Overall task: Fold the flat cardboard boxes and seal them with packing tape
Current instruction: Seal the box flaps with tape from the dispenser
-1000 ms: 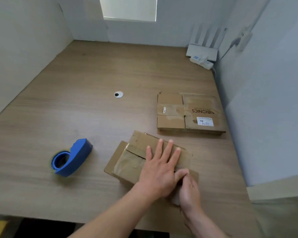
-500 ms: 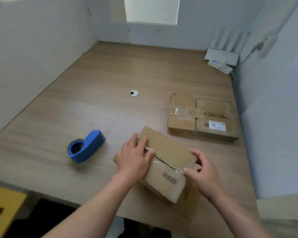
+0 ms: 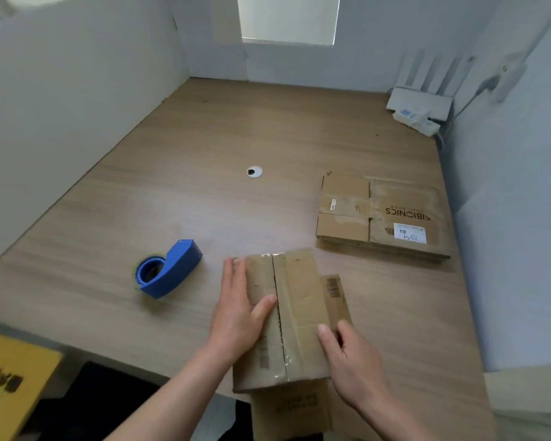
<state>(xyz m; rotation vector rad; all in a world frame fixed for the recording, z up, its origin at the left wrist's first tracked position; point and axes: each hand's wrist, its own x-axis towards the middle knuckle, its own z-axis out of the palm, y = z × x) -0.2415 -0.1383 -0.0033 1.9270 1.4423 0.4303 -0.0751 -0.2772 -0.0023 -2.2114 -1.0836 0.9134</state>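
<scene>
Head camera is looking down on the cardboard box (image 3: 299, 313), which is lying at the near edge of the table (image 3: 204, 148), its near end hanging a little past that edge. The left hand (image 3: 236, 316) is lying along the box's left side, fingers straight and thumb stretched across the top toward the centre seam. It is pressing rather than gripping, probably to hold the panel flat. The right hand (image 3: 353, 361) is curling over the box's right edge, thumb on top and fingers down the side, pinching the cardboard, apparently to steady or square it. Clear tape is glinting along the seam, so I judge this face sealed. A loose flap with a barcode is sticking out on the right.

Left of the box and apart from it, the blue tape dispenser (image 3: 169, 268) is resting within the left hand's reach, likely parked for the next seam. Farther right, the flat boxes (image 3: 379, 214) are waiting in a stack, well apart from both hands. Beyond them, a round grommet (image 3: 254, 172) is sitting in the pale wood-grain top. A white router (image 3: 420, 103) is standing in the far right corner. Plain white walls (image 3: 61, 106) are closing in the table, with a bright window (image 3: 288, 19) at the back.
</scene>
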